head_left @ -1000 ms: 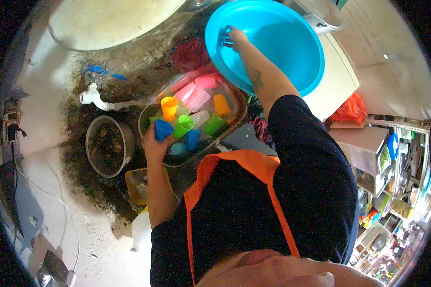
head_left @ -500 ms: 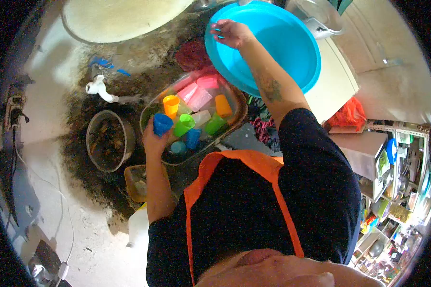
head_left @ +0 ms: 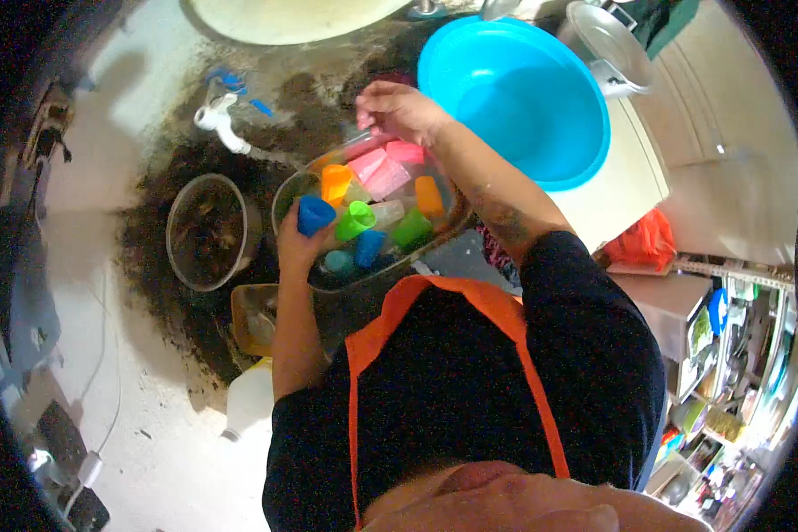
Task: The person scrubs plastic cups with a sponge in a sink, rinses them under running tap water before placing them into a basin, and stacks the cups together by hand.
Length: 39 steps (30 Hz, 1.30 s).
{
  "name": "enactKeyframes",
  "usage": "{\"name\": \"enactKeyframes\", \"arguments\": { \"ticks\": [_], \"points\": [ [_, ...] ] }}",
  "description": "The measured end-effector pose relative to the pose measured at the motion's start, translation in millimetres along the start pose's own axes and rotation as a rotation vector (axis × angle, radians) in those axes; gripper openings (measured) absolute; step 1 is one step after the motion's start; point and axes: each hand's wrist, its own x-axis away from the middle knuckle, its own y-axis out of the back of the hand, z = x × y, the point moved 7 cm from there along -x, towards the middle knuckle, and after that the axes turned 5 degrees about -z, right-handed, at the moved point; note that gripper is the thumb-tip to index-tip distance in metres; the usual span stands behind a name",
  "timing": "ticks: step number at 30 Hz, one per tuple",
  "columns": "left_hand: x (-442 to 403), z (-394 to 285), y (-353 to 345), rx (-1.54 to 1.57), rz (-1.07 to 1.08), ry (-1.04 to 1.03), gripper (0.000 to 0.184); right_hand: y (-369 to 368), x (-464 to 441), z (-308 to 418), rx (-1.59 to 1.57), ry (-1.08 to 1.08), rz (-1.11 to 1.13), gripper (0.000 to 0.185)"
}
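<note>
My left hand is wrapped round a blue cup, its mouth facing up, at the left side of a clear plastic tub. Several cups lie in the tub: an orange cup, a light green cup, pink cups and more in blue, green and orange. Above the tub's far edge hangs my right hand, its fingers loosely bent and apart, with nothing visible in them. A large blue basin stands just right of it.
A white pipe tap juts out left of the tub. Below it are a round bucket with dark contents, a small yellowish container and a white jug. A metal pot stands behind the basin; shelves fill the right side.
My right hand has come out of the blue basin and moved left, over the far edge of the tub. The blue cup in my left hand has turned from tilted to mouth up.
</note>
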Motion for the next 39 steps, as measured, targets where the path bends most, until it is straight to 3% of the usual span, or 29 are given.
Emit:
{"name": "enactKeyframes", "arguments": {
  "ticks": [4,7,8,10,13,14,16,18,19,20,22,24,26,28,30,31,33,34,36,37,39],
  "points": [
    [0,4,-4,0.002,0.035,-0.007,0.071,9,1,-3,0.301,0.108,-0.127,0.014],
    [-4,-1,-10,0.205,0.050,-0.001,0.068,-13,-7,-12,0.809,0.296,-0.081,0.019],
    [-6,-3,-11,0.205,0.051,-0.001,0.068,-20,-15,-18,0.809,0.295,-0.082,0.019],
    [-11,-6,-11,0.022,0.028,0.079,0.066,-40,-30,-34,1.149,0.269,-0.074,0.024],
    [-12,-6,-19,0.093,0.036,0.140,0.063,-70,-62,-62,1.140,0.185,-0.013,0.030],
    [-12,-5,-20,0.091,0.033,0.149,0.063,-84,-69,-67,1.113,0.193,0.058,0.026],
    [-9,7,-31,0.390,0.097,0.290,0.061,-108,-92,-87,1.082,0.197,0.147,0.022],
    [-4,7,-28,0.516,0.034,0.415,0.059,-114,-127,-132,0.346,-0.153,0.132,0.014],
    [-1,14,-30,0.645,-0.017,0.523,0.056,-128,-129,-134,0.057,-0.193,0.129,0.018],
    [-5,22,-32,0.648,-0.018,0.531,0.056,-136,-129,-135,0.058,-0.202,0.129,0.018],
    [-11,49,-56,1.182,0.054,0.762,0.049,-141,-116,-138,-0.330,-0.409,-0.094,0.031],
    [-25,54,-61,1.266,0.034,0.776,0.045,-146,-114,-147,-0.389,-0.522,-0.107,0.036],
    [-43,52,-62,1.426,-0.021,0.783,0.041,-161,-113,-145,-0.176,-0.344,0.090,0.032],
    [-73,45,-66,1.600,-0.015,0.727,0.040,-161,-104,-149,-0.085,-0.390,0.110,0.030],
    [-101,35,-68,1.807,0.074,0.622,0.038,-165,-98,-123,0.460,0.190,0.343,0.032],
    [-110,29,-68,1.906,0.147,0.557,0.038,-161,-89,-109,0.462,0.189,0.337,0.032],
    [-124,11,-69,2.087,0.372,0.394,0.037,-147,-67,-59,1.304,0.376,0.067,0.037],
    [-124,4,-66,2.128,0.487,0.326,0.036,-137,-67,-62,1.307,0.374,0.064,0.037],
    [-125,2,-63,2.083,0.480,0.342,0.035,-112,-55,-32,1.344,0.818,-0.445,0.044],
    [-117,12,-61,1.741,0.202,0.606,0.035,-104,-62,-36,1.344,0.816,-0.442,0.044],
    [-119,35,-63,1.692,0.150,0.588,0.035,-71,-93,-76,0.986,0.197,-0.302,0.053]
  ]
}}
